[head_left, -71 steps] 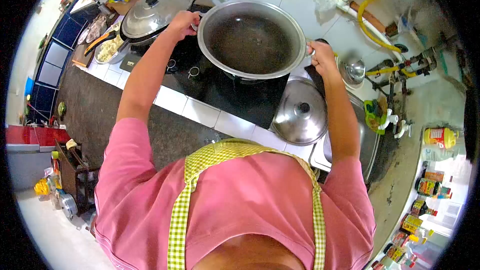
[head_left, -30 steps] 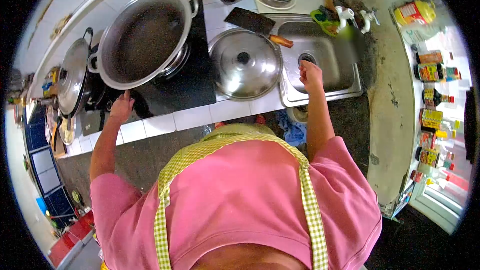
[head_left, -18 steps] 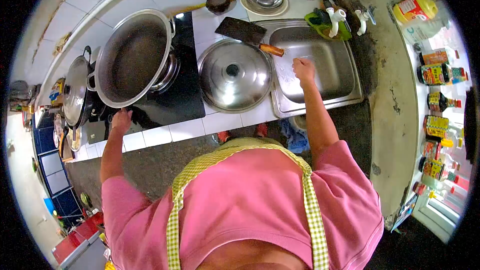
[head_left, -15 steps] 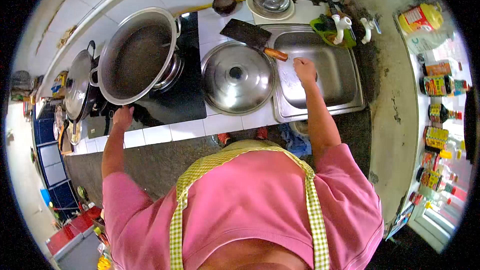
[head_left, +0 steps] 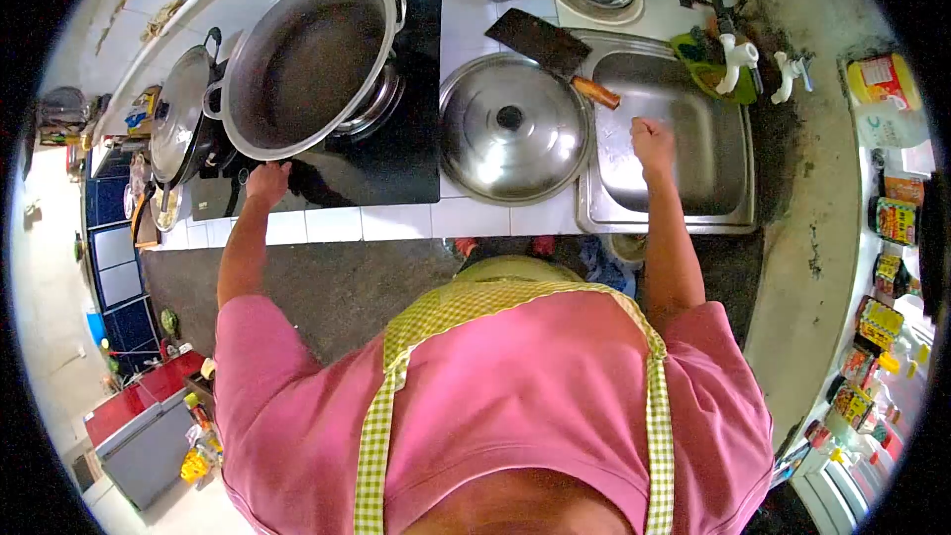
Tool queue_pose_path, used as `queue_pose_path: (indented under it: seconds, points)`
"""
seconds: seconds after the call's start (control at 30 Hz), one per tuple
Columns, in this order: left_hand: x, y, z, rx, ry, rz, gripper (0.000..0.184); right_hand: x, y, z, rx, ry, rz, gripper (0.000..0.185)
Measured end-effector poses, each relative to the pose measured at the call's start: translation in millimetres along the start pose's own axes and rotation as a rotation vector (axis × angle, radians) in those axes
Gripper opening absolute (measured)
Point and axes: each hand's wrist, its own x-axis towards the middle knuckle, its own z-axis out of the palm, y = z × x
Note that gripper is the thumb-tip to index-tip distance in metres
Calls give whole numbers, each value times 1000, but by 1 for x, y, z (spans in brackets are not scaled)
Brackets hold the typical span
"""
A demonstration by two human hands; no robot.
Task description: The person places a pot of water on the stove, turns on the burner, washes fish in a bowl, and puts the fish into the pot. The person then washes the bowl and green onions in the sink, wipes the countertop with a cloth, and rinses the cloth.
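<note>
Metal pot (head_left: 307,69) stands uncovered on the black stove (head_left: 408,170)

Placing the pot over the burner (head_left: 380,107) looks done; whether it is lit cannot be told. A steel lid (head_left: 515,154) lies beside the stove on the white-tiled bench (head_left: 471,219). Both arms stretch forward: left hand (head_left: 267,181) at the stove's front edge, grip unclear; right hand (head_left: 652,146) over the sink (head_left: 738,203), loosely fisted, seemingly empty.
</note>
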Motion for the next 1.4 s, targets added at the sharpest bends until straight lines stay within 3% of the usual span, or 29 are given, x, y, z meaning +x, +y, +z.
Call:
queue_pose_path:
  seconds: [0.03,0.07,0.1,0.13,0.27,0.33,0.4,0.53,0.57,0.63,0.67,0.73,0.87,0.93,0.97,1.1,1.2,1.27,1.33,1.4]
  points:
    - [8,-5,8,91,-4,68,49,-6,3,-2,4,3,-2,17]
    - [5,-2,8,-14,-22,-110,49,-12,9,-3,9,4,-2,19]
    - [14,-12,24,5,-16,-92,49,-16,19,-2,-64,14,-71,18]
    - [14,-11,21,27,-9,-73,49,-32,-4,-11,14,-36,38,20]
    - [15,0,11,21,-102,-229,49,-60,5,-13,223,-54,128,21]
    - [33,-20,35,118,-157,-138,49,-77,14,-17,240,-35,129,19]
    - [27,-12,26,40,-146,-205,51,-99,24,-25,298,-16,71,19]
    - [53,-39,48,243,-186,-77,51,-149,37,-43,196,29,146,19]
    - [45,-41,41,381,-191,136,51,-163,39,-45,255,42,200,19]
    - [46,-39,41,448,-248,142,52,-188,50,-51,364,15,318,20]
    - [53,-32,44,488,-306,139,53,-202,52,-50,358,59,232,21]
    - [19,13,-3,268,-244,-114,51,-221,55,-46,300,78,277,22]
    - [50,-20,44,170,-132,-139,47,-240,38,-40,258,92,242,20]
    - [45,-27,46,177,-59,17,46,-239,17,-40,310,86,250,19]
    - [16,0,6,119,-133,-5,48,-237,15,-41,317,93,201,18]
    - [34,-14,40,101,27,37,43,-229,5,-28,379,92,138,14]
    - [1,3,9,2,62,-21,43,-238,-39,-32,382,74,243,16]
    - [-14,7,-3,-95,53,-98,43,-241,-34,-28,304,48,163,17]
    - [-9,2,7,-88,108,30,43,-250,-49,-28,377,2,223,17]
    - [-7,1,10,-90,144,-2,42,-252,-46,-21,409,3,245,17]
